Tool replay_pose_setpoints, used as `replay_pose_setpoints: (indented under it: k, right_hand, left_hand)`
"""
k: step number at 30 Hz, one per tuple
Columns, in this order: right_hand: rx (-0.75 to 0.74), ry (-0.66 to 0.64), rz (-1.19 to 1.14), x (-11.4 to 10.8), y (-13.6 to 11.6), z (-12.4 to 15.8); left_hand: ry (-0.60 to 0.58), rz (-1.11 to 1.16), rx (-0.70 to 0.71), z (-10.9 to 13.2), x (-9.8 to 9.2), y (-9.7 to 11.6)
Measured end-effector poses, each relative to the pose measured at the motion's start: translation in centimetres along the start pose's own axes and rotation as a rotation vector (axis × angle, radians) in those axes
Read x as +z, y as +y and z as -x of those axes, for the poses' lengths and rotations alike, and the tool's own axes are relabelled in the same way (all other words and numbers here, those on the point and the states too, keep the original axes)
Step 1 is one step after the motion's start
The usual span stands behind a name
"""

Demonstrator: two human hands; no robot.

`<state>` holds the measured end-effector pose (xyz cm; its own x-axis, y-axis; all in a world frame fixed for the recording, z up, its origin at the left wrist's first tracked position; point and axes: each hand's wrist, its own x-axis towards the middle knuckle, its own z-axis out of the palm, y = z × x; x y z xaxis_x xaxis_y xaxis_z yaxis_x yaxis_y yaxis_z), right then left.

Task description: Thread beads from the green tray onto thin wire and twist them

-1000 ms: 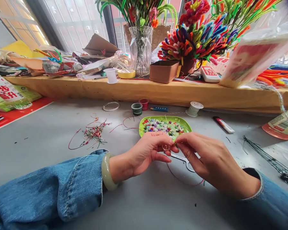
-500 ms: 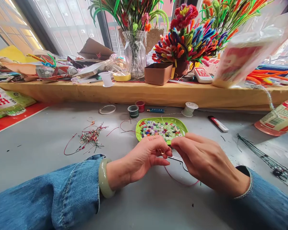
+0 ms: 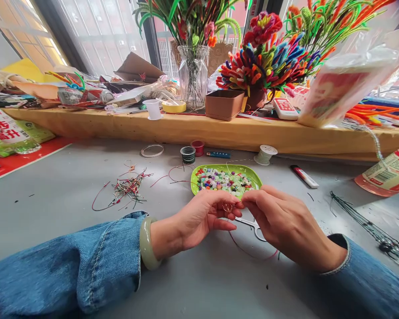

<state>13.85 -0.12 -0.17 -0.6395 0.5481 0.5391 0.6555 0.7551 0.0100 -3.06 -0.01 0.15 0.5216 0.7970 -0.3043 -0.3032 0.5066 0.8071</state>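
My left hand [image 3: 199, 219] and my right hand [image 3: 281, 223] meet fingertip to fingertip over the grey table, just in front of a green tray [image 3: 255, 177] full of coloured beads. Between the pinched fingers sits a small gold wire ring piece [image 3: 227, 206]. Both hands are closed on it. A thin wire runs up from the fingers over the tray. Small scissors [image 3: 252, 223] and a red cord [image 3: 249, 253] lie under my right hand. A pale green bangle [image 3: 146, 243] circles my left wrist.
Wire spools [image 3: 188, 154], a white thread spool [image 3: 265, 154], a wire ring [image 3: 152, 150], a lighter [image 3: 304, 176] and a heap of wire scraps [image 3: 128, 188] lie behind the tray. A yellow ledge [image 3: 186, 126] carries a glass vase [image 3: 193, 75], pipe-cleaner flowers and clutter. Dark beaded cord [image 3: 369, 226] lies right.
Both hands stay pinched together on the small wire piece with only slight finger shifts. The view has swayed a little.
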Motion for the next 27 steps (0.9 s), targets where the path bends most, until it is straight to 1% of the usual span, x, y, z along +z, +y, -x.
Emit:
replay_pose_setpoints:
  k: [3,9,14,19,23,27]
  right_hand:
    - [-0.027,-0.011,0.031,0.04,0.09,0.09]
    - [-0.14,0.058,0.128,0.13,0.03,0.08]
    - [-0.177,0.075,0.173,-0.02,-0.12,0.05]
    - [-0.111,0.105,0.117,0.2,-0.01,0.05]
    - [-0.041,0.09,0.021,0.45,0.09,0.17]
    - [-0.005,0.088,0.007,0.5,0.16,0.31]
  left_hand:
    - [0.01,-0.014,-0.002,0.04,0.13,0.2]
    - [0.03,-0.038,0.003,0.14,0.14,-0.01]
    - [0.042,-0.085,0.05,0.13,0.19,-0.16]
    - [0.02,-0.105,0.079,0.15,0.1,-0.12]
    - [0.01,-0.078,0.065,0.15,-0.15,-0.2]
    - [0.012,-0.075,0.063,0.07,-0.4,-0.28]
